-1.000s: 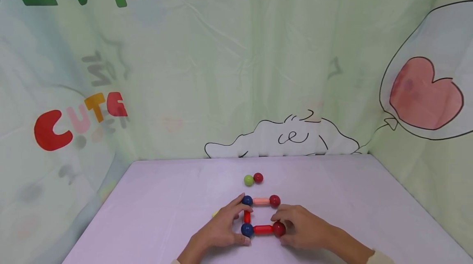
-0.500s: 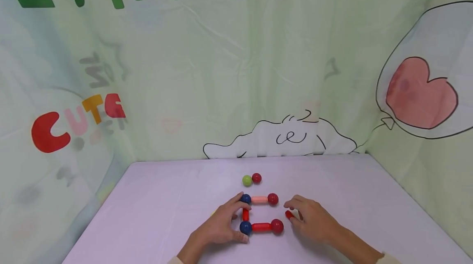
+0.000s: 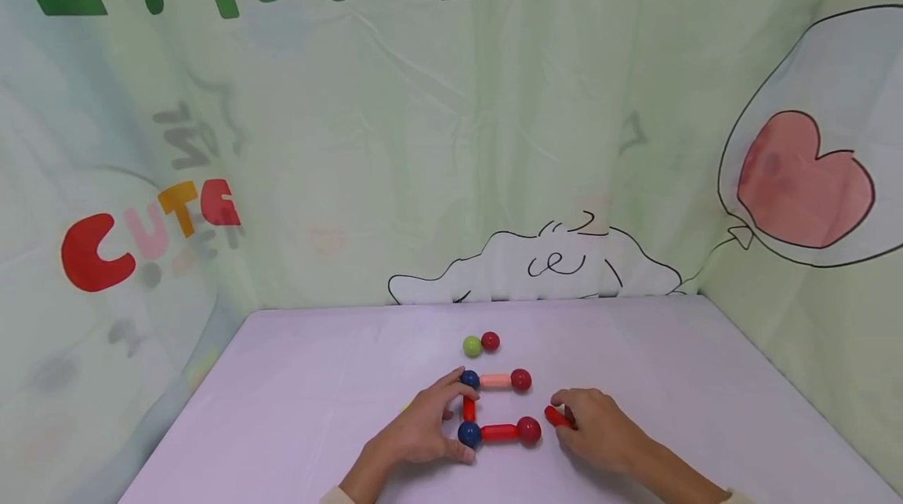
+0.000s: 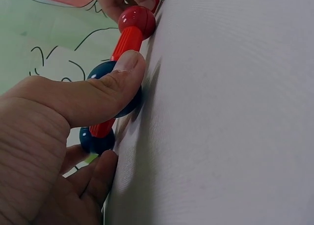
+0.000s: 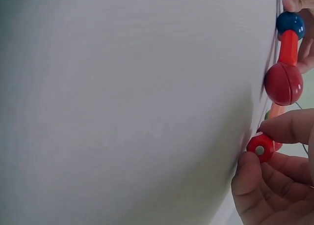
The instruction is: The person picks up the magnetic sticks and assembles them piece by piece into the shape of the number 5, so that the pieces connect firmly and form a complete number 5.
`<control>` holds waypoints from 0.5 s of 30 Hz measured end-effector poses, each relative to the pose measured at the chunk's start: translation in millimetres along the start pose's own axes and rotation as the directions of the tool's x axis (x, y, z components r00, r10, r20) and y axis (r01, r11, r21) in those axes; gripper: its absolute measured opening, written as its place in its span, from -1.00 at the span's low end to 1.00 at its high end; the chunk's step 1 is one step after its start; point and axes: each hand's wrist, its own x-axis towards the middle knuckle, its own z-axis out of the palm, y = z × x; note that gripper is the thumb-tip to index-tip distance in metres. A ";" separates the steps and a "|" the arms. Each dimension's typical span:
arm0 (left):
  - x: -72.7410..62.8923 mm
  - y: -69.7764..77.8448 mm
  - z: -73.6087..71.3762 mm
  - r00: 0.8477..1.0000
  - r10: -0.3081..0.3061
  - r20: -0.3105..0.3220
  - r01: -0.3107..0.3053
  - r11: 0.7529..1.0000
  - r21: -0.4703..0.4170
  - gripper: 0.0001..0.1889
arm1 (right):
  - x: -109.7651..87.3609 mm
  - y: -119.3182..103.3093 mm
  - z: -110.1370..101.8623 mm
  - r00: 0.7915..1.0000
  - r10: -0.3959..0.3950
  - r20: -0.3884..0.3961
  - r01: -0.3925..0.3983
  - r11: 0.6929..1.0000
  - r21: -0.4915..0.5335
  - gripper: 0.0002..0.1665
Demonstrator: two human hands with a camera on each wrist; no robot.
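In the head view, a three-sided frame of magnetic balls and rods lies on the table. My left hand (image 3: 422,427) holds its left side, thumb at the near blue ball (image 3: 469,433) and fingers at the far blue ball (image 3: 469,379). A short red rod (image 3: 469,409) joins these two. Another red rod (image 3: 499,433) runs to the near red ball (image 3: 529,431), and a pink rod (image 3: 495,381) to the far red ball (image 3: 520,380). Right of the frame's open side, my right hand (image 3: 600,427) pinches a loose red magnetic rod (image 5: 268,153), its silver end facing the right wrist camera.
Behind the frame, a green ball (image 3: 472,346) and a red ball (image 3: 490,341) sit side by side. Something yellow (image 3: 406,407) peeks out behind the left hand. A printed cloth backdrop (image 3: 423,135) rises at the far edge of the pale table (image 3: 339,363).
The right hand has left the near red ball and moved right, with the loose red rod now showing in its fingers at a different slant. The left hand keeps its hold on the frame.
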 end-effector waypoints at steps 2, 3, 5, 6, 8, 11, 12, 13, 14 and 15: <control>0.1 -0.1 0.1 1.000 -0.001 0.000 0.001 1.000 0.000 -0.31 | -1.8 -1.0 -0.6 1.000 -0.001 -0.007 0.001 1.000 0.017 -0.65; 0.2 0.0 0.1 1.000 -0.003 0.000 0.003 1.000 -0.001 -0.31 | -2.9 -1.8 -0.8 1.000 0.006 -0.008 -0.006 1.000 0.029 -0.65; 0.1 0.3 0.1 1.000 -0.006 0.001 0.006 1.000 -0.004 -0.31 | -5.4 -3.1 -1.5 1.000 0.001 -0.010 0.000 0.998 0.063 -0.65; 0.2 0.2 0.2 1.000 -0.006 0.000 0.006 1.000 -0.005 -0.31 | -6.8 -4.0 -1.9 1.000 -0.005 -0.007 0.005 0.997 0.082 -0.64; 0.1 0.0 0.2 1.000 -0.007 0.000 0.007 1.000 -0.003 -0.31 | -9.2 -6.1 -2.7 1.000 -0.024 0.010 0.023 0.993 0.120 -0.61; 0.4 -0.7 0.3 1.000 -0.005 0.000 0.005 1.000 -0.003 -0.31 | -13.3 -11.7 -5.2 0.997 -0.054 0.050 0.044 0.983 0.180 -0.55; 0.6 -1.0 0.3 1.000 -0.004 -0.001 0.004 1.000 -0.003 -0.31 | -14.2 -13.9 -5.8 0.997 -0.052 0.065 0.038 0.980 0.194 -0.52; 0.7 -1.1 0.3 1.000 -0.002 -0.002 0.002 1.000 0.000 -0.30 | -15.0 -16.1 -6.0 0.996 -0.046 0.081 0.028 0.978 0.206 -0.50; 0.8 -1.2 0.3 1.000 0.000 -0.004 0.000 1.000 0.001 -0.30 | -15.7 -18.0 -6.1 0.995 -0.035 0.095 0.014 0.976 0.218 -0.48; 0.9 -1.3 0.3 1.000 0.002 -0.006 -0.002 1.000 0.003 -0.30 | -16.4 -19.8 -6.1 0.994 -0.029 0.108 0.005 0.975 0.223 -0.46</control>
